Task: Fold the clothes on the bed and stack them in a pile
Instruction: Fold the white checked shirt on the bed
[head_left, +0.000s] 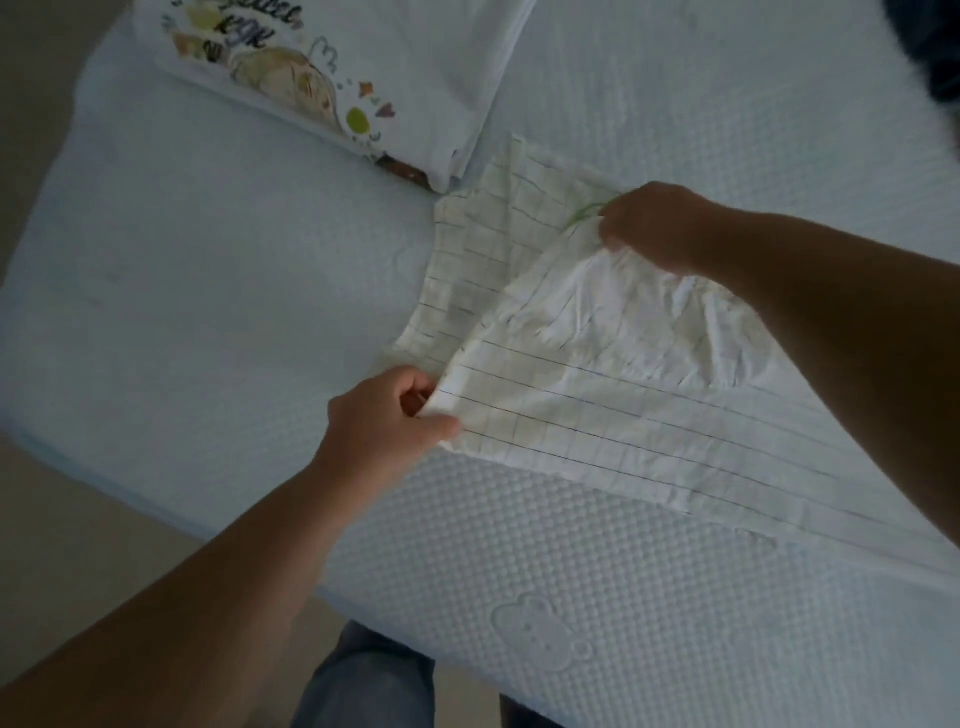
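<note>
Two hands (384, 415), two garments (545, 364), one bed (208, 286).

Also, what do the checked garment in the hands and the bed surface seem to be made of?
Checked garment: thin woven fabric, probably cotton, matte; it creases sharply and bunches where the left hand and right hand grip it. Bed surface: quilted or knitted textile cover, matte, pale; it shows a raised dotted pattern and an embossed figure. The exact fibre cannot be told.

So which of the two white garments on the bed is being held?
The white shirt with thin dark grid lines, gripped by both the left hand and right hand. The white cartoon-printed one lies untouched.
</note>
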